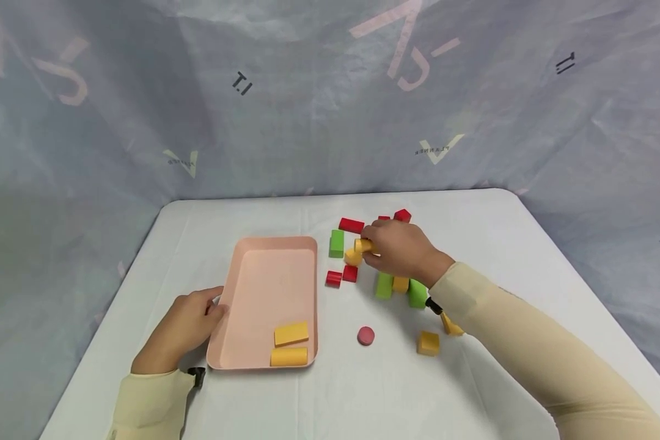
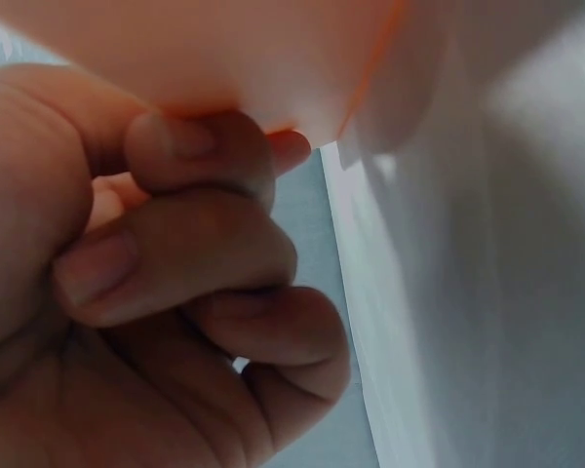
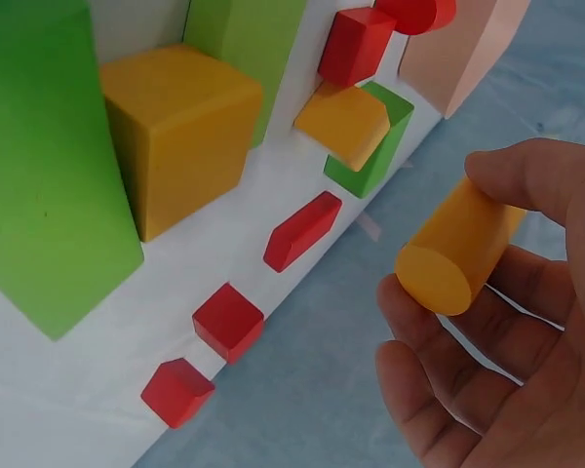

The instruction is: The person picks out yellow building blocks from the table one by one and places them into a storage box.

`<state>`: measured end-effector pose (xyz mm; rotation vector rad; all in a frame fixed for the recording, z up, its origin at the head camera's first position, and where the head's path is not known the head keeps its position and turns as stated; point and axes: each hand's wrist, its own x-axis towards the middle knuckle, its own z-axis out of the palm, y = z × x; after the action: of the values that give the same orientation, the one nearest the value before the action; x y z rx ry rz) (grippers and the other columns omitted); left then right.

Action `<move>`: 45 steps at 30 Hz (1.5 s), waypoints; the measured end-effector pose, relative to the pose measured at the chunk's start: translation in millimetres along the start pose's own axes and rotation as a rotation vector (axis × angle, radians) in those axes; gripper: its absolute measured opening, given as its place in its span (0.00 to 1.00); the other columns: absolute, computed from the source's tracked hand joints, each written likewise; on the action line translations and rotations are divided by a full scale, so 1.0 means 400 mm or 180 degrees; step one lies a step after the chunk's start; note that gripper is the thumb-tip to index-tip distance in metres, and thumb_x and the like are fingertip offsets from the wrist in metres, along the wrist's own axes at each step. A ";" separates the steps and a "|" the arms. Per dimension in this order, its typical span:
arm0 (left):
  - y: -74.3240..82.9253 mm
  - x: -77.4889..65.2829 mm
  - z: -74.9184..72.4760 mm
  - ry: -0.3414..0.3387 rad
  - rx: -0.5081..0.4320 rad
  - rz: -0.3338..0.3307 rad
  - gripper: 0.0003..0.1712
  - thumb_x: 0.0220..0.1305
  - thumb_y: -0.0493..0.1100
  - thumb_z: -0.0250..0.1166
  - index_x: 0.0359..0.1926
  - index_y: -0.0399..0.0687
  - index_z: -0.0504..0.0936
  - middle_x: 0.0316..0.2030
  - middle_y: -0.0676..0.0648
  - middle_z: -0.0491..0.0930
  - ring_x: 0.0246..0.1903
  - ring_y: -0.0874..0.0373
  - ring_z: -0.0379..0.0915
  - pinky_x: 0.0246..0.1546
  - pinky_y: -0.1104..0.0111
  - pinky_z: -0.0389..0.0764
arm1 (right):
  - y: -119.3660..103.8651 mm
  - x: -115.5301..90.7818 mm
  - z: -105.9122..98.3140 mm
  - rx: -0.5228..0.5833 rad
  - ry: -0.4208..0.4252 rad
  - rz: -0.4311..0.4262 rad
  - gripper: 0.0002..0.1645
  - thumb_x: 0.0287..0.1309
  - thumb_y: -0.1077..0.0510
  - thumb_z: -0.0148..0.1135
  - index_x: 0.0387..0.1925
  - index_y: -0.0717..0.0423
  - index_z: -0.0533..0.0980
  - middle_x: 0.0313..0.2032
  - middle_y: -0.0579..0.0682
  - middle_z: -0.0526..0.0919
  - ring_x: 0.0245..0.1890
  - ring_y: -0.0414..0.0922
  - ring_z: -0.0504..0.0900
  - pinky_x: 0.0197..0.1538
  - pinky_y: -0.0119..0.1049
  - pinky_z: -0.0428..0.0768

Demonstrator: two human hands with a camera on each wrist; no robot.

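My right hand [image 1: 403, 247] holds a yellow cylinder block [image 3: 453, 253] between thumb and fingers, above the far group of blocks. In the right wrist view the cylinder's round end faces the camera. At the left side of a pink tray [image 1: 266, 281], my left hand [image 1: 184, 324] grips the rim, its fingers curled against the wall in the left wrist view. Inside the tray's near right corner lie a yellow rectangular block [image 1: 291, 333] and another yellow cylinder [image 1: 288, 357]. Below the right hand is a yellow block [image 1: 353, 257] beside a green block [image 1: 337, 243].
Red blocks [image 1: 351, 225] lie toward the table's far edge, with two more [image 1: 333, 278] right of the tray. Green blocks [image 1: 384, 285] flank a yellow cube [image 1: 400, 284] under the right wrist. Nearer are a red disc [image 1: 365, 335] and a yellow cube [image 1: 428, 343].
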<state>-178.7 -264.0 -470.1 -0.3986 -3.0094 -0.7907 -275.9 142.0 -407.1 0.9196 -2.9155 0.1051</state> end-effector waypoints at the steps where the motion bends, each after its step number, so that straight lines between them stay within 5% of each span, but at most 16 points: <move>1: -0.001 -0.002 0.001 -0.0012 -0.0010 -0.0018 0.17 0.63 0.37 0.59 0.53 0.44 0.77 0.12 0.55 0.62 0.11 0.63 0.56 0.13 0.68 0.62 | -0.003 0.001 0.001 0.0007 -0.0002 -0.0013 0.16 0.50 0.46 0.68 0.40 0.44 0.78 0.31 0.39 0.75 0.29 0.36 0.70 0.29 0.35 0.77; 45: 0.016 -0.011 0.002 -0.0078 -0.0067 -0.0143 0.20 0.63 0.37 0.59 0.56 0.42 0.75 0.12 0.55 0.63 0.11 0.62 0.57 0.12 0.68 0.62 | -0.091 -0.012 0.021 0.0069 0.0025 -0.0163 0.20 0.45 0.41 0.71 0.40 0.41 0.78 0.31 0.35 0.77 0.28 0.32 0.70 0.30 0.29 0.74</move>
<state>-172.7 -259.2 -467.8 -0.3446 -3.0454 -0.8272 -251.4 114.3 -414.6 0.9938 -2.8870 0.1369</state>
